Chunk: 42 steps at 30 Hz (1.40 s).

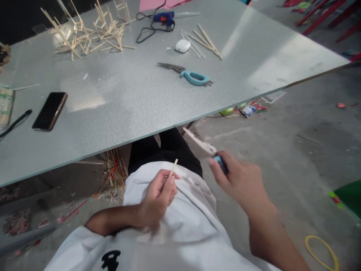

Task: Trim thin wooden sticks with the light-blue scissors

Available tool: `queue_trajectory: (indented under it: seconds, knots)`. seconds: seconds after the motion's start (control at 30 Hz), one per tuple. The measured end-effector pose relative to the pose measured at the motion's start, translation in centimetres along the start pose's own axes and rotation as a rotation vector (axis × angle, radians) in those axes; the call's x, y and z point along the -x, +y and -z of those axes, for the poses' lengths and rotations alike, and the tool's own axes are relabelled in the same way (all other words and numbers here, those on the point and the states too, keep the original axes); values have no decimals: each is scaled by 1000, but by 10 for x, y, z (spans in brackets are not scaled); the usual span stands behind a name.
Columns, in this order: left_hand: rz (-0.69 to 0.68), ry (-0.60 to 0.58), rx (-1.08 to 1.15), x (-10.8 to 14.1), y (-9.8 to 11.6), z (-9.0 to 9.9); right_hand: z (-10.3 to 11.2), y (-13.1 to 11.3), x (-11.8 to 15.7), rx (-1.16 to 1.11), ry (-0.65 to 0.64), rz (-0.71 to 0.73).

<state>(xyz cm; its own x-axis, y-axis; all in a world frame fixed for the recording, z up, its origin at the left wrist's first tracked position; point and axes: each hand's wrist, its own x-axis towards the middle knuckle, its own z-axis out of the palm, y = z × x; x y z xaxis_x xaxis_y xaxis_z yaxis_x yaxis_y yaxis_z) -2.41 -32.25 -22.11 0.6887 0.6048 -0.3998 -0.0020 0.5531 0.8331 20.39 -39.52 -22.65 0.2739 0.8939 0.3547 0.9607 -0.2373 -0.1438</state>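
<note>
My left hand (160, 194) is closed around a thin wooden stick (174, 167), held upright in front of the white shirt, its tip poking out above the thumb. To the right, my right hand (239, 180) grips the dark and blue handle of a single scissor blade (200, 142). That pale blade has a hole near the handle and points up and left, apart from the stick. Motion blurs this hand slightly. On the table, a blue-handled scissor piece (194, 76) lies with its dark blade pointing left.
The glass-topped table (126, 113) carries a stick framework (90, 35), a blue glue gun (164, 18) with a black cord, a white case (182, 46), loose sticks (207, 41) and a phone (50, 111). Scraps litter the floor, where a yellow ring (321, 250) lies at lower right.
</note>
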Motion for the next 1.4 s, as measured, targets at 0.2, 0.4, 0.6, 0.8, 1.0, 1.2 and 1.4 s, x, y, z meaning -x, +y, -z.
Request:
queue_trajectory:
  seconds: [0.2,0.4,0.6,0.8,1.0,1.2,1.4]
  knots:
    - [32,9,128,-9,9,-4,17,-17,12,-314,-101,355]
    - [-26,-79,23,6,10,-3,-16,8,1,35,-79,-47]
    - [98,-57,150,-1,15,-5,-3,0,14,-354,-42,212]
    - [60,-55,78,2,13,-4,-9,-14,10,-159,-110,154]
    - [130,-99,129,5,17,-3,-12,2,6,-236,-74,-21]
    - [122,-67,191,-4,13,-2,2,-21,15,-385,-158,308]
    - [58,-121,55,7,11,-2,-17,-7,1,40,-130,-158]
